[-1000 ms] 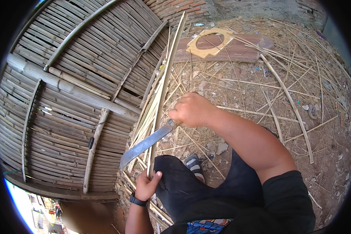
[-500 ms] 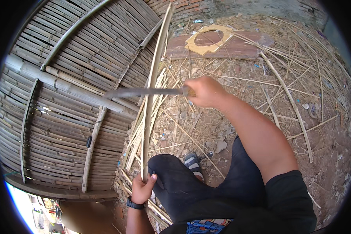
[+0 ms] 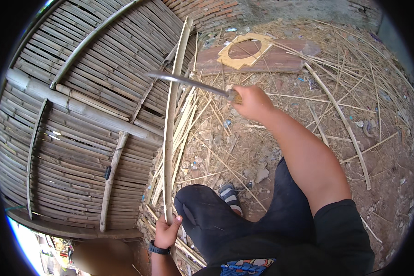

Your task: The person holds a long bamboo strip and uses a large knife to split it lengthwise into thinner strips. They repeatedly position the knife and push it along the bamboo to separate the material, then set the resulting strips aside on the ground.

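Note:
My left hand point(image 3: 167, 231), with a dark watch on its wrist, is closed round the near end of a long split bamboo strip point(image 3: 169, 124). The strip stretches away from me, its far end reaching toward the brick wall. In my right hand point(image 3: 253, 105) is the handle of a machete point(image 3: 195, 84), its long blade pointing left. The blade passes across the strip in this view; whether it touches the strip I cannot tell. Several pale bamboo strips point(image 3: 183, 133) lie in a heap just right of the held strip.
A bamboo-slat wall point(image 3: 78, 119) rises on the left. At the back, a yellow board with a round hole point(image 3: 224, 59) rests on a brown plank point(image 3: 285, 64) below a brick wall point(image 3: 202, 11). Loose strips, straw and a longer bamboo piece point(image 3: 340, 119) litter the dirt floor.
The machete has shifted slightly right and its blade now tilts, with the tip farther away. The far end of the bamboo strip has swung slightly left and come lower.

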Demonstrator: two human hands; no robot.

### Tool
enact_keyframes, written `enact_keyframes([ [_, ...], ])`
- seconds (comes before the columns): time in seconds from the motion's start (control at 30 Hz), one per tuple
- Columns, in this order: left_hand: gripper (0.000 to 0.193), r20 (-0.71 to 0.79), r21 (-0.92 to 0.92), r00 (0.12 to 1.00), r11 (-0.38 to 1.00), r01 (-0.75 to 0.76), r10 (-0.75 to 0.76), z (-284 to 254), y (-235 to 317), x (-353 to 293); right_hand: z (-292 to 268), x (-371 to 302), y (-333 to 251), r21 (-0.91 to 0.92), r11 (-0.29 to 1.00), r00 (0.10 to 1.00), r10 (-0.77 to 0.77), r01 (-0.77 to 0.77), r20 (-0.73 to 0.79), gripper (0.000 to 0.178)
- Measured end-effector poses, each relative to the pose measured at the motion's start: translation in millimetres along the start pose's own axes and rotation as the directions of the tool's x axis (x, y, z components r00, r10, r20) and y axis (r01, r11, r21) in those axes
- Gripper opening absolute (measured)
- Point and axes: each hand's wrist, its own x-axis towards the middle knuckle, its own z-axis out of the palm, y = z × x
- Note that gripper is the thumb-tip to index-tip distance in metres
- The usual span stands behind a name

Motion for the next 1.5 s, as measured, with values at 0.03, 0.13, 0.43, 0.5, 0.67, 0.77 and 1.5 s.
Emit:
enact_keyframes([
  [0.03,0.027,0.023,-0.032,1.0,0.999,-0.003,0.004,4.6,-0.9,3.1,9.2,-2.2,-9.1,-0.017,0.994,0.991,-0.105,0.107,0.08,0.015],
  [0.13,0.027,0.081,-0.061,0.996,0.998,0.028,-0.023,20.7,17.9,8.5,33.7,-17.1,-46.8,-0.091,0.861,0.857,-0.477,0.5,0.196,0.013],
  [0.43,0.028,0.091,0.123,0.996,0.992,-0.035,0.024,-4.1,-1.9,-8.2,-1.5,9.3,36.1,0.059,0.964,0.953,0.266,-0.26,-0.144,0.017],
  [0.5,0.027,0.13,0.124,0.991,0.992,-0.02,0.004,-5.2,-1.8,-9.6,-4.5,5.5,55.9,-0.051,0.976,0.943,0.188,-0.21,-0.276,0.023],
  [0.67,0.025,0.192,-0.002,0.981,0.999,0.032,-0.031,8.8,2.7,2.0,15.0,-3.4,-11.7,-0.048,0.962,0.961,-0.264,0.269,0.087,0.014],
  [0.77,0.024,0.189,-0.01,0.982,1.0,0.007,-0.005,8.3,9.1,5.2,30.1,-8.9,-37.8,-0.118,0.665,0.674,-0.735,0.737,0.071,0.011],
  [1.5,0.023,0.085,0.152,0.995,0.987,-0.059,0.046,-7.9,-10.2,-7.4,28.9,1.1,-14.5,-0.057,0.972,0.957,-0.211,0.226,0.198,0.009],
])
